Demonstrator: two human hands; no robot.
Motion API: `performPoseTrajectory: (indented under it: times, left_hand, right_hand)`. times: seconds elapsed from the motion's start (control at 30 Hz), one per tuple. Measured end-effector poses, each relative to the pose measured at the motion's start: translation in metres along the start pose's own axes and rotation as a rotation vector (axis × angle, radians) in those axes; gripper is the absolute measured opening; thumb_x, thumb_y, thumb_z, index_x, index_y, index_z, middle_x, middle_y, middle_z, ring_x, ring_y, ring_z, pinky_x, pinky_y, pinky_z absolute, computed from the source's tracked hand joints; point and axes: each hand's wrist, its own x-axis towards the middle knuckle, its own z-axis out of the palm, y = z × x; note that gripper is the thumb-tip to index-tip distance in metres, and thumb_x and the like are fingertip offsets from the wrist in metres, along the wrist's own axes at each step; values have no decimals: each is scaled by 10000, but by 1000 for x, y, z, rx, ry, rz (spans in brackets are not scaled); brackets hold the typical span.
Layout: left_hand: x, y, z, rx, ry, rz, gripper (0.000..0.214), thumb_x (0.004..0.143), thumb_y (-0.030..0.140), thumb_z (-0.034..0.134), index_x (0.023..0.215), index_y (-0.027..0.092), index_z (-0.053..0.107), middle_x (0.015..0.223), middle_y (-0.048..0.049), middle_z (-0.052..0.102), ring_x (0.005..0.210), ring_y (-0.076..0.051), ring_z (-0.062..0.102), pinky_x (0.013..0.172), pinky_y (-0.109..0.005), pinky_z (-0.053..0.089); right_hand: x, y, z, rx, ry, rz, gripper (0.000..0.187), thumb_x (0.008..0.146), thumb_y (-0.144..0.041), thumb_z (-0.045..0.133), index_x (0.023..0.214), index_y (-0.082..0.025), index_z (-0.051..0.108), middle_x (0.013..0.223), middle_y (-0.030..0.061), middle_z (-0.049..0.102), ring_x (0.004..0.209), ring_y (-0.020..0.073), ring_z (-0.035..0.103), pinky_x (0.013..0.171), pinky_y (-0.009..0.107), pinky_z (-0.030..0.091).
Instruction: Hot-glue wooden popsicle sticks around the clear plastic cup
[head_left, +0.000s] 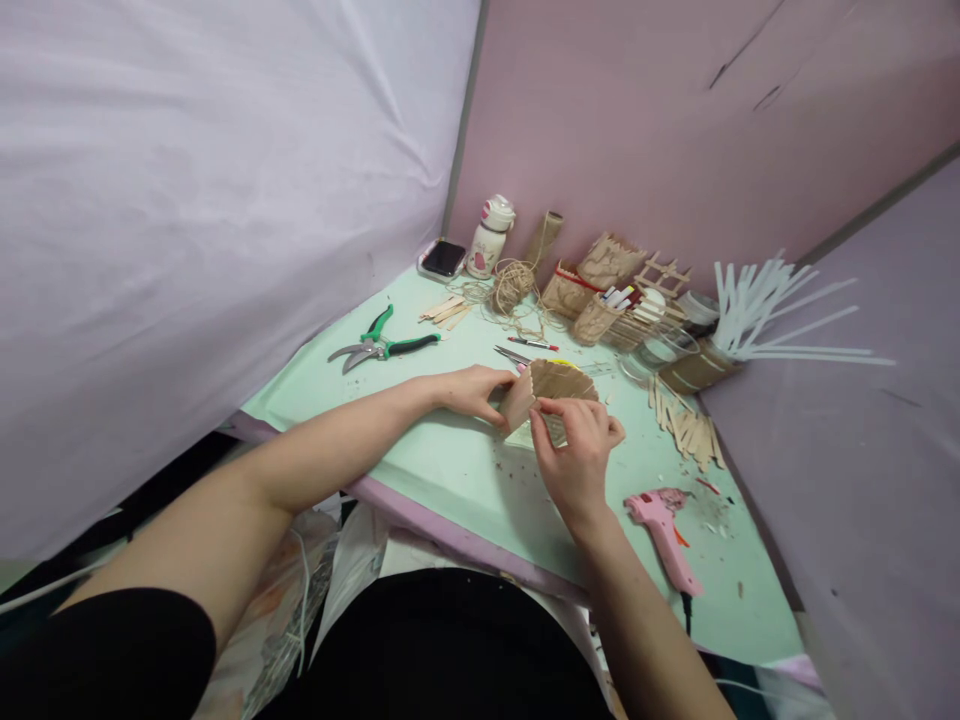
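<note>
A small open box made of wooden craft sticks [562,382] stands on the green tabletop near its front edge. My left hand [476,393] grips its left side, thumb in front and fingers curled behind. Over the box's front comes my right hand [577,450], thumb and forefinger pinched together at the near left corner. Whatever lies between those fingertips is too small to make out. Part of the box's front is hidden by the right hand. Just behind the box lie scissors [515,356] and a red pen [533,343].
Pruning shears [382,345] lie at left, a pink glue gun [666,535] at right. Loose craft sticks [686,425] are near the right edge. Along the back stand a phone [444,259], a bottle [489,240], twine [514,287], stick-built holders [596,320] and white glue sticks [765,310].
</note>
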Motion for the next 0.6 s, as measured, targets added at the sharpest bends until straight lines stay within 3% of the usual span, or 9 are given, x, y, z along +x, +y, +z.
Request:
performPoseTrajectory:
  times: [0.6]
  left_hand:
    - [0, 1, 2, 47, 37, 10, 519, 652, 420, 763, 1068, 149, 611, 918, -11, 653, 786, -163, 560, 669, -237, 379]
  right_hand:
    - [-2, 2, 0, -5, -7, -24, 54, 911, -220, 632, 964, -215, 642, 898, 21, 734, 911, 208, 595, 831, 368, 277]
